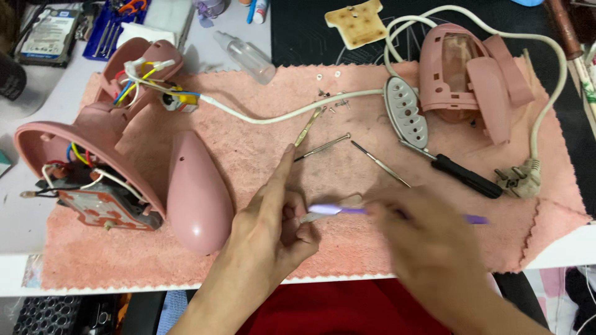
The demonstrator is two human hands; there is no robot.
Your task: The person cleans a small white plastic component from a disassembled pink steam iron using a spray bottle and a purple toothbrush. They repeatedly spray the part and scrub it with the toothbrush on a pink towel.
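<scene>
Left hand [273,220] pinches a small part [310,217]; right hand [428,245], blurred, grips a purple brush [335,210] lying left-right, bristle end touching the part.

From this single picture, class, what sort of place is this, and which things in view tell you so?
Probably a home repair bench for small appliances. A pink iron housing lies taken apart on a pink towel, its soleplate beside it, with loose screws and a black-handled screwdriver nearby.

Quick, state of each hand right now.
Left hand: pinching a small pale part, index finger raised.
Right hand: blurred, closed on a purple toothbrush.
</scene>
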